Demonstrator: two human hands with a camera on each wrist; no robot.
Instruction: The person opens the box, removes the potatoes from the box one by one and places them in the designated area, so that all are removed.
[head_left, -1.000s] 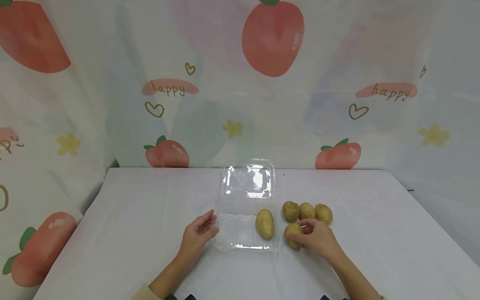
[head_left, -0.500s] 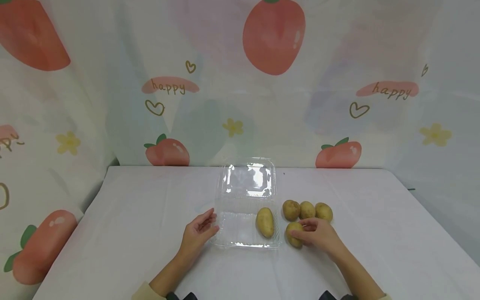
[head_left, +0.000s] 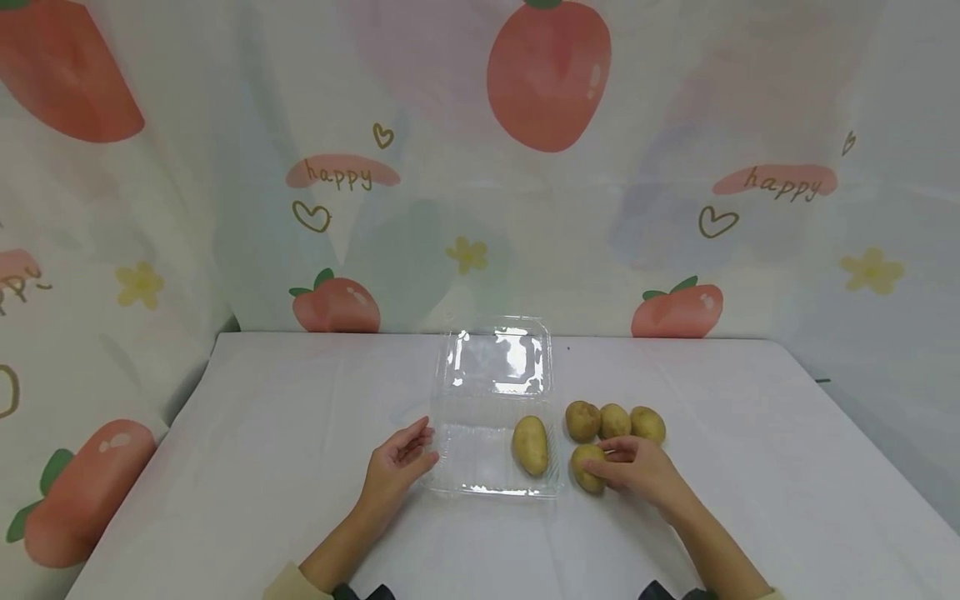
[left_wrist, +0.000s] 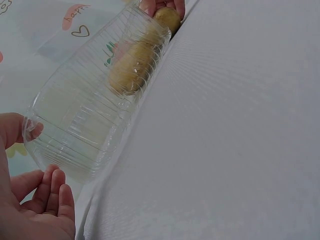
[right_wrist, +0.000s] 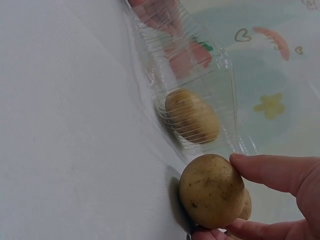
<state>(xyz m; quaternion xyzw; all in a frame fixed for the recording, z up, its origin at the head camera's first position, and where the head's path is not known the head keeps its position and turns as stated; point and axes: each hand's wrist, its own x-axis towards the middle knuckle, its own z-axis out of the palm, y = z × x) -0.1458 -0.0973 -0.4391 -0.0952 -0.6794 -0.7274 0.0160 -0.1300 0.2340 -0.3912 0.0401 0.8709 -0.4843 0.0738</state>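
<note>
My right hand holds a round potato between thumb and fingers, low at the table to the right of a clear plastic clamshell box. Close up in the right wrist view, the held potato has brown specks, with the thumb on one side and fingers on the other. One longer potato lies inside the box at its right side. At the box's left edge is my left hand, fingers relaxed. In the left wrist view its thumb meets the box rim.
Behind the right hand, three potatoes sit in a row on the white-covered table. The box's lid stands open toward the back. A printed cloth hangs behind the table and at its sides.
The potato in my right hand has shifted very slightly to the right over the last second. Otherwise both hands and the box keep their places.
</note>
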